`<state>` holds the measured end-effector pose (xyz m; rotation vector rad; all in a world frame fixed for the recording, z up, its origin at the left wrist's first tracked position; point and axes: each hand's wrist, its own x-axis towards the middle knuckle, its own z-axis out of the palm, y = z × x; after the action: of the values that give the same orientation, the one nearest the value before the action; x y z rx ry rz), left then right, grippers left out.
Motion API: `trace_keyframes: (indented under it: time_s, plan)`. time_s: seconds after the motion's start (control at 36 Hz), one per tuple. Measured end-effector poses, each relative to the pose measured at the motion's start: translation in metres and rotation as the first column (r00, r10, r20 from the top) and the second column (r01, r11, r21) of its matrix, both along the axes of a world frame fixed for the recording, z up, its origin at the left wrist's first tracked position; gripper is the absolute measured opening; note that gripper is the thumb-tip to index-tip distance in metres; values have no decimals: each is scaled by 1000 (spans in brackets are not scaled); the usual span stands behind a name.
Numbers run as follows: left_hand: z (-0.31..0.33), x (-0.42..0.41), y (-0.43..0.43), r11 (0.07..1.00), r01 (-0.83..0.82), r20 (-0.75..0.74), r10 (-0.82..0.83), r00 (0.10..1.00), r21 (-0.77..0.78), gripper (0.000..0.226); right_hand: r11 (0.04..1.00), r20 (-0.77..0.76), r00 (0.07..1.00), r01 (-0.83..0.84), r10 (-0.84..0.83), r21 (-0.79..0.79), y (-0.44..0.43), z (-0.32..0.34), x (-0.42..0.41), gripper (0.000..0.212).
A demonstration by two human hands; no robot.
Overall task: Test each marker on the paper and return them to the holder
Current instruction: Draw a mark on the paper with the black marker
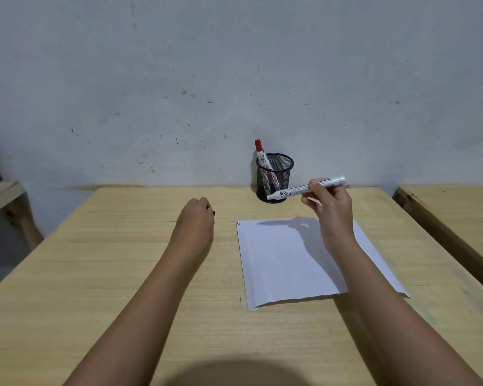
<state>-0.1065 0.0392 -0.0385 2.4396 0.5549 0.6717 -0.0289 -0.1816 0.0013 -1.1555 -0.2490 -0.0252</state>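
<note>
My right hand (pixel 331 201) holds a white marker (pixel 299 188) almost level above the paper's far edge, its tip end pointing left in front of the holder. The black mesh holder (pixel 275 176) stands at the table's back edge by the wall, with a red-capped marker (pixel 261 154) leaning in it. The white paper (pixel 285 263) lies flat on the table under my right forearm, with tiny coloured strokes at its far left corner. My left hand (pixel 195 218) rests curled on the table left of the paper, with a small black cap (pixel 213 212) showing at its fingertips.
The light wooden table (pixel 123 274) runs up to a stained grey wall. A second wooden table (pixel 457 207) stands close on the right across a narrow gap. A wooden shelf edge (pixel 3 199) sits at the far left.
</note>
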Motion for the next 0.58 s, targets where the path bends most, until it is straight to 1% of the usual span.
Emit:
trace_keyframes:
  time_s: [0.08, 0.14, 0.22, 0.28, 0.36, 0.42, 0.44, 0.53, 0.56, 0.58]
  plan:
    - [-6, 1, 4, 997, -1, -155, 14, 988, 83, 20, 1000, -52, 999, -1, 0, -25, 3, -3, 1, 12]
    - [-6, 1, 3, 995, 22, -210, 0, 978, 102, 21, 1000, -84, 996, -19, 19, 8, 6, -4, 2, 12]
    - [-6, 2, 2, 991, 63, -231, -33, 972, 121, 20, 996, -112, 992, -53, 60, 67, 8, -4, 1, 14]
    - [-6, 3, 2, 989, 99, -253, -70, 965, 107, 19, 993, -113, 990, -77, 86, 86, 9, -5, 0, 13]
    - [-8, 5, 2, 989, 129, -265, -107, 958, 68, 25, 994, -82, 991, -100, 104, 53, 9, -8, -1, 18]
    - [-10, 4, 1, 991, 111, -199, -95, 975, 74, 37, 994, -56, 993, -108, 107, -9, 9, -10, -1, 23]
    - [-9, 2, 0, 993, 88, -128, -77, 989, 84, 40, 993, -43, 994, -107, 105, -42, 9, -10, -1, 26]
    - [-4, -9, -11, 992, 67, 108, -78, 991, 103, 37, 988, -8, 995, -103, 103, -114, 14, -11, -1, 25]
    - [-2, -13, -16, 988, 92, 135, -109, 985, 124, 35, 987, -3, 994, -106, 106, -122, 17, -10, -1, 23]
    - [-1, -18, -22, 981, 134, 123, -152, 981, 143, 34, 987, -9, 994, -112, 112, -114, 21, -10, -1, 20]
